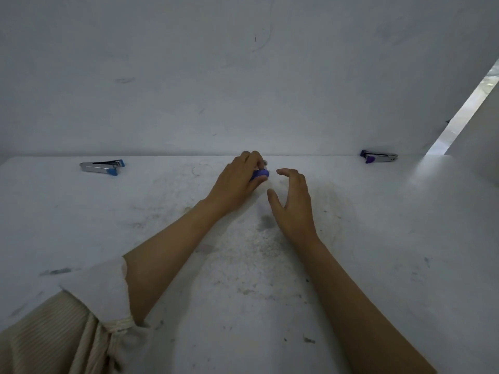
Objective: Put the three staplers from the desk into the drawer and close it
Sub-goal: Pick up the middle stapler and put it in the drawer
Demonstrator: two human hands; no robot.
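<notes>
Cream sleeve (89, 298) nearest; left hand (237, 182) fingers clamped on the middle stapler (260, 173) at the desk (378, 252) back edge, right hand (294, 203) spread wide, holding nothing. Other 2: blue stapler (102, 167) far left, purple stapler (379, 156) far right. Prob. stiff metal w/ smooth plastic ends, lightish, so grip across the sides mid-body.

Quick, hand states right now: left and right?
Left hand: closed on the middle stapler.
Right hand: open, holding nothing.

Single head-worn wide-angle view, looking forward and down from close above the white bench (378, 252), facing the wall (243, 76) filling the upper frame, forearms entering from the bottom edge.
</notes>
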